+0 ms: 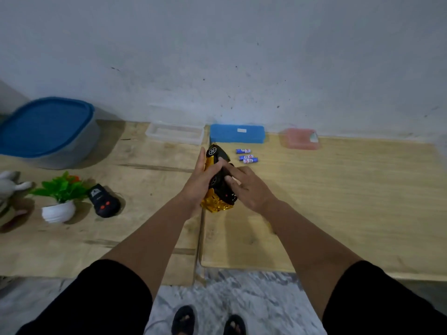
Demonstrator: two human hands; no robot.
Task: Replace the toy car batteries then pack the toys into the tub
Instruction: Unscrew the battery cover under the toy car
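A yellow toy car is turned on its side above the table's middle, its black underside and wheels facing right. My left hand grips the car's body from the left. My right hand lies on the black underside with its fingers spread and pressing there. Three blue batteries lie on the table just right of the car. A black remote control sits at the left. The tub with a blue lid stands at the far left back.
A clear tray, a blue box and a pink box line the wall. A small potted plant and a grey plush toy stand at the left. The table's front edge is near my feet.
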